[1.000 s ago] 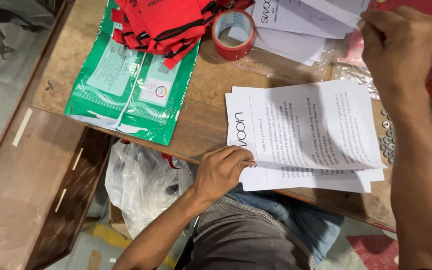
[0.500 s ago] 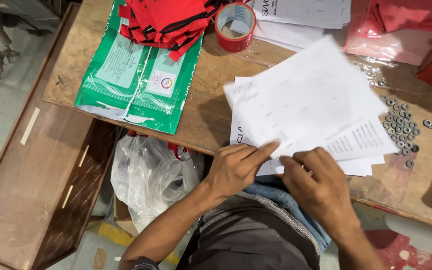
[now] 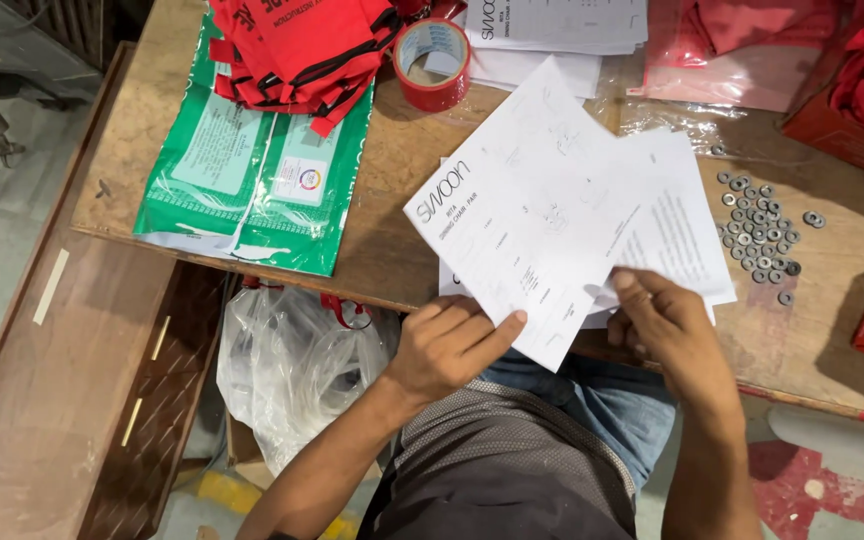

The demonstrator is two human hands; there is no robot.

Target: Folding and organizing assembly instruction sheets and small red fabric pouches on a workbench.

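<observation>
**Both hands on printed sheets at table edge**

Left hand [image 3: 449,345] at near edge of wooden table [image 3: 392,230], fingers curled under, thumb pressed on lower corner of top printed sheet [image 3: 527,215]; pinching it. Forearm coming up from lower left. Right hand [image 3: 664,325] just beside, fingers closed on lower edge of second sheet [image 3: 677,225] lying under and right of top one; thumb on paper. Top sheet tilted, lifted off the stack, corner pointing toward red tape roll [image 3: 432,62].

Versus half a second ago: top sheet swung more diagonal and fanned further from the second sheet; right hand shifted right and up, onto the second sheet's edge. A second ago right hand was raised at far right, away from the papers; left hand alone at stack.

Containers: red box [image 3: 832,125] at right edge holding red cloth, only partly seen. Clear plastic bag [image 3: 292,365] hanging below table, contents cannot tell. Green pouches [image 3: 252,190] flat on table under pile of red fabric pieces [image 3: 297,45]. Loose metal washers [image 3: 762,235] scattered right of sheets. More paper stack [image 3: 562,25] at top.
</observation>
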